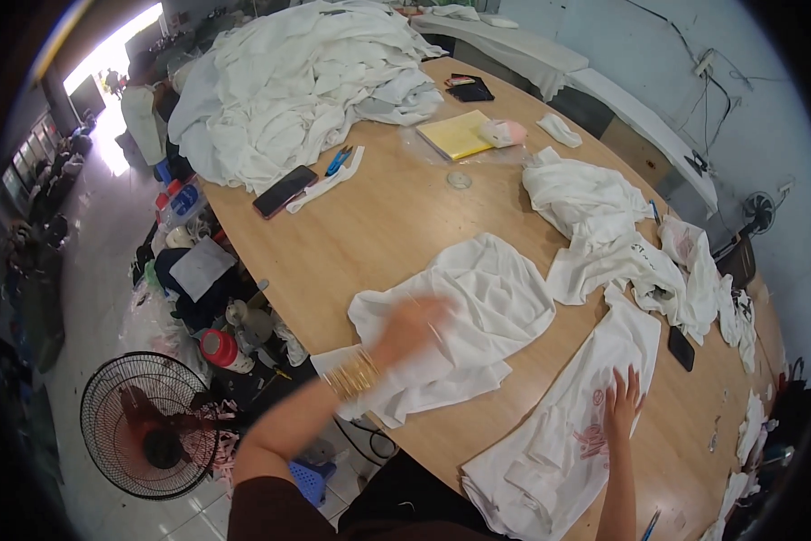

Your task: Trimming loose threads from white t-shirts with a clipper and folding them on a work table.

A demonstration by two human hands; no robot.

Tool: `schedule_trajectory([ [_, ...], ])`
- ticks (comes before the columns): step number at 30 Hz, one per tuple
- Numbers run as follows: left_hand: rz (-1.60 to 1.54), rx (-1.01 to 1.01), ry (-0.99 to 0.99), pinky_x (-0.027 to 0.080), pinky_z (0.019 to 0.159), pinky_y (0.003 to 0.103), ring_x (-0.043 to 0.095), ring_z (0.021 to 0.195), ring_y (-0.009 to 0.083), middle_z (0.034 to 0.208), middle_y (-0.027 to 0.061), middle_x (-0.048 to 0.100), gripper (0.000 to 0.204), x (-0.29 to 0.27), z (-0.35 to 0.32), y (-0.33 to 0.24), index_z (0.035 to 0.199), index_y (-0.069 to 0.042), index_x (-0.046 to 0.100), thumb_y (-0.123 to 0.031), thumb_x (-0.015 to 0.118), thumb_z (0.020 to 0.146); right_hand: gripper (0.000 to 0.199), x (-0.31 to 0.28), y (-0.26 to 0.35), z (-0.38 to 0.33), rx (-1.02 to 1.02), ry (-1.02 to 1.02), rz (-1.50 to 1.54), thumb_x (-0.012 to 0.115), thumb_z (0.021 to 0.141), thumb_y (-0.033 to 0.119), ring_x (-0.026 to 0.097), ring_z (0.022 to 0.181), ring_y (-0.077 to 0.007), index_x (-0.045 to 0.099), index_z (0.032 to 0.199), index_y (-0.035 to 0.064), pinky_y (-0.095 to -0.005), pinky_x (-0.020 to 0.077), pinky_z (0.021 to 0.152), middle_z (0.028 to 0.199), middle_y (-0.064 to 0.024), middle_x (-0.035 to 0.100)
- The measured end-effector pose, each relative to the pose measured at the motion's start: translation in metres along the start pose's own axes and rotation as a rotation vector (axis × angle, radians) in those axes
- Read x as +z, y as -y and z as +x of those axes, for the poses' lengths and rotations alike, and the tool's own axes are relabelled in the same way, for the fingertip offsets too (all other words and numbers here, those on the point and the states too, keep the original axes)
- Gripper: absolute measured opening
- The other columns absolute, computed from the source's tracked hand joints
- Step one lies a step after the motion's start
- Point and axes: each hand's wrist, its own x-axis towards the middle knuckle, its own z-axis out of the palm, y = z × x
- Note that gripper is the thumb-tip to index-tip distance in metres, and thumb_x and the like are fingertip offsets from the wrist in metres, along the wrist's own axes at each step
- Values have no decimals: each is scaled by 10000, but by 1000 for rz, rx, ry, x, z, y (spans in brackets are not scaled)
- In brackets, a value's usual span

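My left hand [414,332], smeared by motion, is over a crumpled white cloth garment [487,288] near the table's front edge; gold bangles circle that wrist. Whether its fingers grip anything is hidden by the blur. To the right, my right hand [622,406] lies with fingers spread on a long white garment piece [550,460] with a faint red print, and holds nothing. Just beyond it, a bunched heap of white garments [595,216] trails toward the right side of the table.
A big white cloth pile [306,81] covers the table's far left. On the wooden tabletop [405,225] lie a phone [285,191], blue thread snips [338,160], a yellow pad [455,135], a tape roll [459,180] and a dark phone [681,349]. A floor fan [153,428] stands at left.
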Motion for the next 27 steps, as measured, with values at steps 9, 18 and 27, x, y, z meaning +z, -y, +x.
schedule_trajectory([
  [9, 801, -280, -248, 438, 835, 398, 550, 974, 309, 1031, 135, 599, 226, -123, 65, 237, 998, -67, 614, -96, 539, 786, 346, -18, 7, -113, 40, 35, 10, 458, 886, 260, 231, 1318, -293, 495, 1200, 118, -492, 97, 1063, 1406, -119, 288],
  [18, 590, -697, -107, 451, 779, 412, 592, 886, 326, 946, 158, 624, 206, -95, 113, 242, 995, -22, 545, -136, 539, 823, 348, -39, 1, -141, 163, 55, -55, 456, 885, 242, 236, 1313, -296, 492, 1199, 95, -474, 123, 1061, 1399, -140, 288],
  [27, 749, -991, -461, 493, 728, 420, 618, 887, 311, 966, 155, 632, 248, -106, 144, 273, 1004, -69, 562, -263, 539, 850, 357, -61, -2, -155, 207, 79, -127, 470, 866, 224, 245, 1302, -292, 478, 1199, 98, -477, 136, 1059, 1414, -133, 273],
])
